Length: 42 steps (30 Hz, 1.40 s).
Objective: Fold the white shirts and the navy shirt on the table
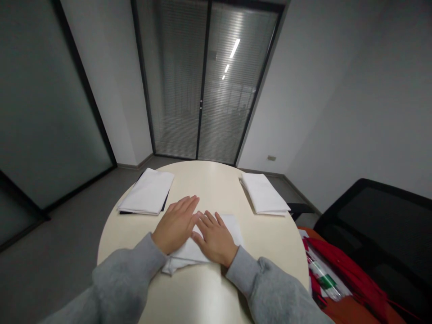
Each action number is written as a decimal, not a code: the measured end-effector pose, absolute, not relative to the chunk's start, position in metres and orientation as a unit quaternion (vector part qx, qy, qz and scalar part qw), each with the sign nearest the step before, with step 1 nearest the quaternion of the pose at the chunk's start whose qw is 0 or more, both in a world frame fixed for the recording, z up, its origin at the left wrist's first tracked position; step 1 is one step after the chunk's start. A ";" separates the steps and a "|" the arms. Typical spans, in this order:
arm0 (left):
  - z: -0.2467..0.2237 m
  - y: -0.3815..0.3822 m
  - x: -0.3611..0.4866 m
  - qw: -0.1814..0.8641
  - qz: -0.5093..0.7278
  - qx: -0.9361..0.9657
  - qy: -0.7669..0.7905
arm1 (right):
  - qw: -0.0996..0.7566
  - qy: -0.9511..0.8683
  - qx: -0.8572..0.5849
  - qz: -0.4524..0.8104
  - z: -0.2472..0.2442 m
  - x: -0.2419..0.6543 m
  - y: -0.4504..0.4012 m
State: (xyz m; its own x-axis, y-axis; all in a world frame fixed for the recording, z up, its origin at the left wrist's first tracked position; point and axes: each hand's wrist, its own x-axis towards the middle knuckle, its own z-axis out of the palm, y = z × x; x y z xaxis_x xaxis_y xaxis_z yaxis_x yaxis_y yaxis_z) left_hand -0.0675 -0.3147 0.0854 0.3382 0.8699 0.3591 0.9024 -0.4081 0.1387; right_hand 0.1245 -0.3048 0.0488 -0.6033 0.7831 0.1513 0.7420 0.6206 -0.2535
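A folded white cloth (232, 225) lies on the round cream table (202, 180) in front of me, its lower left corner a little uneven. My left hand (178, 222) is over the cloth's left side, palm down with fingers stretched out toward the upper right. Flat on the middle of the cloth rests my right hand (214, 238), its fingers extended and slightly spread. The fingertips of the two hands come close together. Much of the cloth is hidden beneath them.
Folded white cloths (148, 191) lie over something dark at the table's left. Another folded white stack (265, 193) sits at the right. A black chair (381, 234) stands at the right, with a red bag (347, 265) and a clear bottle (326, 281) on its orange seat.
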 end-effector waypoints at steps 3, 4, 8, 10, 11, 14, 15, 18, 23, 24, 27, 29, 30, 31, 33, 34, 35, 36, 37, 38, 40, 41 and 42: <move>0.054 -0.302 -0.056 0.018 -0.165 -0.839 -0.519 | 0.127 -0.887 -0.436 0.077 0.051 0.126 -0.309; 0.044 -0.302 -0.054 0.009 -0.156 -0.845 -0.511 | 0.129 -0.887 -0.438 0.075 0.051 0.126 -0.309; 0.022 -0.311 -0.065 0.011 -0.159 -0.845 -0.511 | 0.123 -0.886 -0.439 0.079 0.048 0.134 -0.308; 0.021 -0.316 -0.074 0.013 -0.160 -0.838 -0.522 | 0.116 -0.880 -0.454 0.082 0.046 0.142 -0.305; 0.022 -0.317 -0.079 0.011 -0.156 -0.835 -0.527 | 0.113 -0.875 -0.464 0.081 0.045 0.148 -0.304; 0.024 -0.318 -0.085 0.000 -0.144 -0.828 -0.542 | 0.100 -0.855 -0.502 0.080 0.042 0.169 -0.300; 0.024 -0.318 -0.085 -0.003 -0.143 -0.826 -0.545 | 0.093 -0.847 -0.517 0.080 0.042 0.176 -0.299; 0.023 -0.319 -0.083 -0.005 -0.152 -0.822 -0.549 | 0.078 -0.832 -0.545 0.068 0.043 0.193 -0.294; 0.019 -0.316 -0.083 -0.011 -0.163 -0.820 -0.549 | 0.046 -0.878 -0.474 0.051 0.066 0.197 -0.266; 0.018 -0.315 -0.084 -0.013 -0.167 -0.821 -0.547 | 0.025 -0.884 -0.461 0.073 0.073 0.193 -0.257; 0.014 -0.311 -0.089 -0.011 -0.193 -0.823 -0.534 | -0.052 -0.876 -0.441 0.189 0.094 0.179 -0.227; 0.013 -0.309 -0.091 -0.015 -0.207 -0.825 -0.525 | -0.088 -0.852 -0.435 0.279 0.103 0.165 -0.213; 0.012 -0.308 -0.092 -0.021 -0.211 -0.826 -0.522 | -0.098 -0.838 -0.433 0.318 0.106 0.158 -0.209; 0.012 -0.308 -0.093 -0.028 -0.215 -0.826 -0.520 | -0.107 -0.824 -0.430 0.352 0.107 0.151 -0.206; 0.011 -0.307 -0.094 -0.045 -0.222 -0.824 -0.519 | -0.130 -0.799 -0.421 0.409 0.105 0.139 -0.205; 0.011 -0.307 -0.094 -0.052 -0.228 -0.822 -0.519 | -0.146 -0.786 -0.412 0.437 0.103 0.134 -0.206; 0.011 -0.307 -0.095 -0.060 -0.235 -0.820 -0.519 | -0.159 -0.773 -0.402 0.465 0.099 0.131 -0.208; 0.012 -0.306 -0.096 -0.067 -0.244 -0.817 -0.518 | -0.167 -0.759 -0.387 0.496 0.095 0.129 -0.209; 0.013 -0.305 -0.098 -0.073 -0.258 -0.812 -0.518 | -0.172 -0.745 -0.368 0.529 0.092 0.128 -0.211; 0.014 -0.304 -0.100 -0.078 -0.276 -0.806 -0.518 | -0.168 -0.733 -0.350 0.559 0.089 0.130 -0.212; 0.019 -0.301 -0.107 -0.082 -0.330 -0.783 -0.520 | -0.127 -0.719 -0.334 0.596 0.087 0.138 -0.215; 0.022 -0.300 -0.111 -0.082 -0.364 -0.768 -0.521 | -0.095 -0.717 -0.338 0.602 0.090 0.145 -0.216; 0.025 -0.299 -0.115 -0.080 -0.399 -0.751 -0.520 | -0.061 -0.717 -0.349 0.600 0.096 0.153 -0.217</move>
